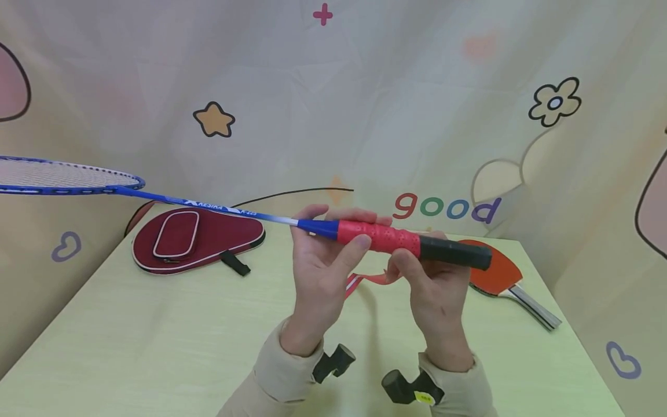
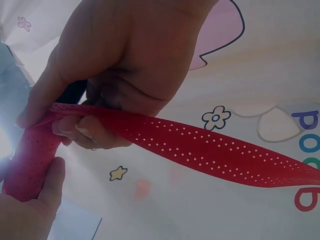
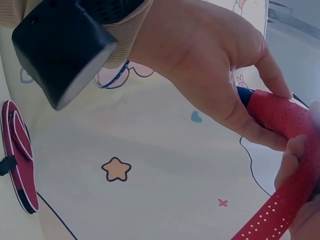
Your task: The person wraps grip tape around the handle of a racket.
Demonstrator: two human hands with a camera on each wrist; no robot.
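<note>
A badminton racket with a blue frame and shaft is held level in the air, its head off to the left. Red perforated grip tape covers the upper handle below the blue cone; the butt end is bare black. My left hand grips the wrapped part, thumb in front and fingers behind. Further down, my right hand pinches the tape against the handle where red meets black. A loose length of tape trails from the right fingers, its far end outside the left wrist view.
On the table, a maroon paddle case with a black strap lies at back left. A table tennis paddle with orange-red rubber lies at the right, partly behind the racket's butt. A printed curtain hangs behind.
</note>
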